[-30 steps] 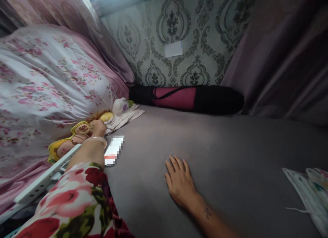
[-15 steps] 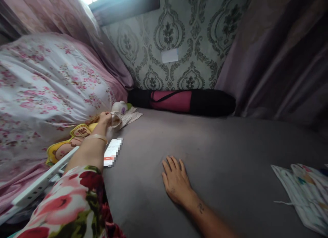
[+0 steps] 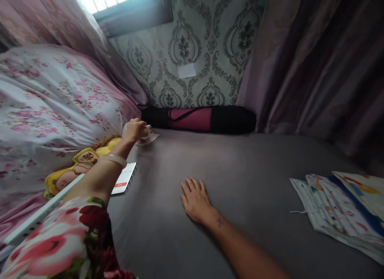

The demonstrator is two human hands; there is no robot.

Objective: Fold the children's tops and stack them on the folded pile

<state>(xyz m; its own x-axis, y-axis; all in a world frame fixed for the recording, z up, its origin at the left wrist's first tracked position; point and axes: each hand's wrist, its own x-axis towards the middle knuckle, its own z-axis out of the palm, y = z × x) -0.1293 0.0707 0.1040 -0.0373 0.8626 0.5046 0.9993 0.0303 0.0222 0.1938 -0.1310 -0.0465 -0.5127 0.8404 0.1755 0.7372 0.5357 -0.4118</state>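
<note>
My left hand [image 3: 137, 129] reaches far out on the left, its fingers curled down over a small whitish bundle. What lies in the fingers is mostly hidden behind them. A pale cloth [image 3: 154, 137] sticks out on the bed just beyond that hand. Below the wrist, which wears a pale bangle [image 3: 115, 159], a phone [image 3: 127, 177] lies with its screen lit, partly covered by the forearm. My right hand [image 3: 195, 201] rests flat on the grey bed sheet [image 3: 240, 167], fingers spread, holding nothing.
A black and maroon long bag [image 3: 192, 119] lies along the patterned wall. Yellow plush toys [image 3: 64, 179] and floral bedding [image 3: 60, 99] fill the left, beside a white slatted rack [image 3: 42, 213]. Folded printed cloths [image 3: 339, 211] lie at right. Curtains [image 3: 294, 63] hang on both sides.
My left hand has lifted slightly and shifted over the whitish bundle, hiding the white plush toy seen before. My right hand stays flat on the sheet. The view has turned right.
</note>
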